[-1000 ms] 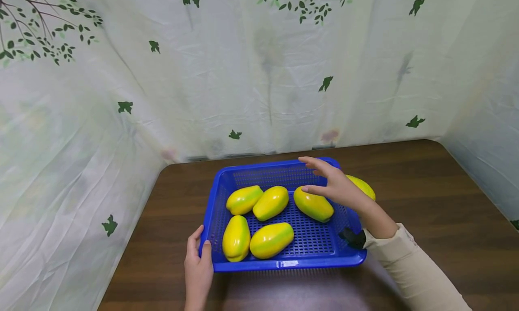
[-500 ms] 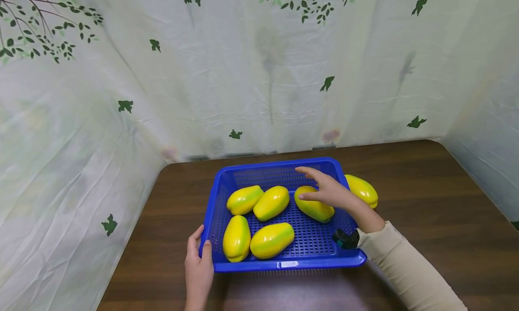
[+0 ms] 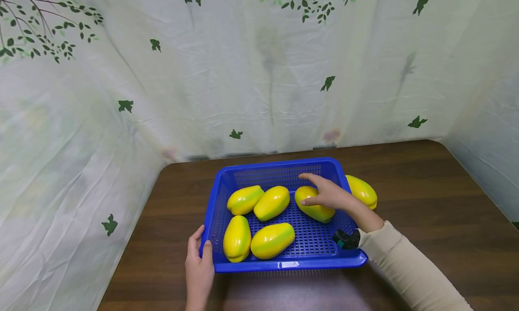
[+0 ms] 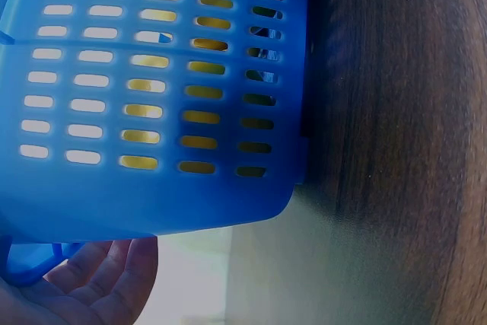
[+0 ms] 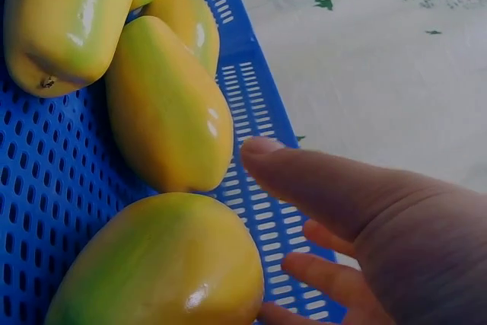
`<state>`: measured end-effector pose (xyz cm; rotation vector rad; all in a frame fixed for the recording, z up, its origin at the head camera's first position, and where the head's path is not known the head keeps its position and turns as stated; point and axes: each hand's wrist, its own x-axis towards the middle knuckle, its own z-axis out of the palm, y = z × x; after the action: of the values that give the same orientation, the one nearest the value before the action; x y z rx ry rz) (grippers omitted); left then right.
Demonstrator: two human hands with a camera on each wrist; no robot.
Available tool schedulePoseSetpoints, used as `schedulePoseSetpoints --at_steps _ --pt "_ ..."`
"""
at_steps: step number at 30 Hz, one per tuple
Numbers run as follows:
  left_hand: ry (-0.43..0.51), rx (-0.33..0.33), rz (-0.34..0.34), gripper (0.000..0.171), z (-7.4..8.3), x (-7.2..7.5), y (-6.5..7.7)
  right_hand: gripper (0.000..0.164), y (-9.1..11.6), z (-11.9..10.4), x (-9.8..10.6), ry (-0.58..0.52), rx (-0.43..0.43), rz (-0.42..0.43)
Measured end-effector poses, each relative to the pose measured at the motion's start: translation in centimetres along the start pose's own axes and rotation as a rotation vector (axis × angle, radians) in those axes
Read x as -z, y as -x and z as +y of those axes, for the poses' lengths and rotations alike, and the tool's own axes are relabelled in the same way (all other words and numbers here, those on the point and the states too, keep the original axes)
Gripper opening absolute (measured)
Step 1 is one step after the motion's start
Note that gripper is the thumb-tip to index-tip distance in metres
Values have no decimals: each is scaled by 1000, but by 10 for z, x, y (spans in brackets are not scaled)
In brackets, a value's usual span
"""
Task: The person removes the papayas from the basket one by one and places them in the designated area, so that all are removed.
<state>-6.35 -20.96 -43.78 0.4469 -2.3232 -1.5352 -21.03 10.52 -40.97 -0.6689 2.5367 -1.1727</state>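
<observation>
My left hand (image 3: 199,266) holds the left rim of a blue plastic basket (image 3: 284,265), thumb on top. In the left wrist view, its fingers (image 4: 114,283) curl beneath the rim. Several glossy yellow-green papayas lie in the basket. My right hand (image 3: 330,194) hovers low over the rightmost papaya (image 3: 314,212), fingers spread and nothing between them; part of that fruit is hidden behind the hand. In the right wrist view, the thumb (image 5: 304,180) reaches past the same papaya (image 5: 167,264), with another papaya (image 5: 167,104) just beyond it.
One more papaya (image 3: 362,191) lies outside the basket on the brown wooden table (image 3: 438,203), by the right wall and partly hidden. A pale curtain (image 3: 275,76) with leaf prints hangs behind and at both sides. The right forearm crosses the basket's right rim.
My right hand has come down and slightly nearer over the rightmost papaya, uncovering more of the fruit outside. My left hand and the basket have stayed put.
</observation>
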Motion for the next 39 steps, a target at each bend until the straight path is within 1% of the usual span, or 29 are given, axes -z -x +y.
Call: schedulePoseSetpoints --at_steps 6,13,19,22,26,31,36,39 --pt "-3 2 3 36 0 0 0 71 0 1 -2 10 -28 -32" --pt "-9 8 -3 36 0 0 0 69 0 3 -3 37 -26 -66" --pt "-6 6 -1 36 -1 0 0 66 0 4 -3 87 -23 -110" --pt "-9 5 0 36 -1 0 0 64 0 4 -4 98 -21 -117" --pt "-13 0 2 36 -1 0 0 64 1 3 -4 90 1 -110" --pt "-16 -2 5 36 -1 -1 0 66 1 2 -2 59 10 -73" --pt "2 -5 7 36 -1 -1 0 66 2 3 0 -13 23 -38" --pt "7 -6 6 36 -1 -1 -1 65 3 3 2 -63 44 -20"
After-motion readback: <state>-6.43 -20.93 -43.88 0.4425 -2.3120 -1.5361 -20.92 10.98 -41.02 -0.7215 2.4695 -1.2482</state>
